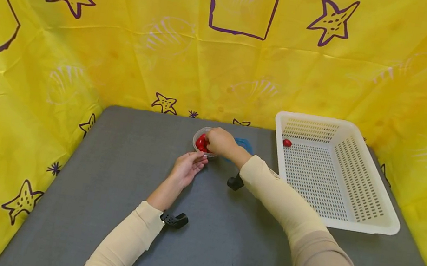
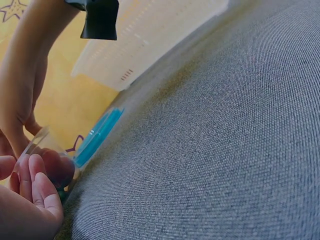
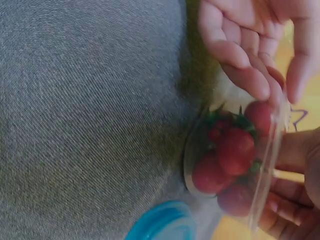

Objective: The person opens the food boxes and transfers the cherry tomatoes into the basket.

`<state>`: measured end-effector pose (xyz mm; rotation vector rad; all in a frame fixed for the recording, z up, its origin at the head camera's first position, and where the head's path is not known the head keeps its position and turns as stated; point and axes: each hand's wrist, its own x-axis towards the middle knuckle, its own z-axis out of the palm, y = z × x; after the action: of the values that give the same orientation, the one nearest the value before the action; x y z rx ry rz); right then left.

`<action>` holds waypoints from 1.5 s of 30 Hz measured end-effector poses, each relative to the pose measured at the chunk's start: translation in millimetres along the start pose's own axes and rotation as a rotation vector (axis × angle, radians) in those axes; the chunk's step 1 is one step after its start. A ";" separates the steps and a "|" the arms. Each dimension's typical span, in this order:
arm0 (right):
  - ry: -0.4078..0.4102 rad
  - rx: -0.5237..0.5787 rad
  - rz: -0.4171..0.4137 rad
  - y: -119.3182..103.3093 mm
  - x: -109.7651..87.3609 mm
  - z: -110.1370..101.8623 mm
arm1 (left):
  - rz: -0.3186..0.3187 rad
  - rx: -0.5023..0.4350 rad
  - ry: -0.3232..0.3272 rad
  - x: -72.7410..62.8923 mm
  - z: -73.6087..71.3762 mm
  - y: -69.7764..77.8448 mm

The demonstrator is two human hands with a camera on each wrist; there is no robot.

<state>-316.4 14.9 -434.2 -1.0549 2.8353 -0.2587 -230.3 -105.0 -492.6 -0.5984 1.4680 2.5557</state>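
A small clear plastic tub of red cherry tomatoes with green stems stands near the table's back edge. My left hand is at the tub's near side, thumb and fingertips pinching its rim in the right wrist view. From the right, my right hand reaches over the tub, fingers dipping through its opening among the tomatoes. Its fingertips are partly hidden, so I cannot tell whether they grip a tomato. A blue lid is right beside the tub, partly behind my right hand in the head view.
A white perforated plastic basket stands at the right of the grey table. One red tomato lies in its back left corner. Yellow printed cloth closes off the back and both sides.
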 end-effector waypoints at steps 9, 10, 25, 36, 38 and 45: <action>0.050 -0.043 0.057 -9.5 0.3 8.1 | -0.001 -0.010 -0.003 1.8 -0.5 -0.2; 0.054 -0.037 0.062 -9.7 0.5 8.7 | -0.002 -0.012 -0.002 1.9 -0.6 -0.1; 0.085 0.074 0.103 -5.2 0.8 3.9 | 0.001 0.003 0.004 2.3 -0.2 2.4; -0.011 0.176 0.076 -0.1 -4.1 -9.2 | -0.010 -0.007 0.005 2.8 0.0 2.7; -0.031 0.174 0.077 -0.1 -3.9 -9.4 | -0.014 -0.009 0.009 2.6 -0.1 2.5; -0.048 0.152 0.092 -0.2 -2.6 -3.6 | -0.014 -0.012 0.006 1.1 -0.7 0.6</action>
<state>-314.8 16.9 -430.5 -0.8858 2.7614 -0.4258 -231.3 -106.0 -492.9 -0.6164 1.4466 2.5556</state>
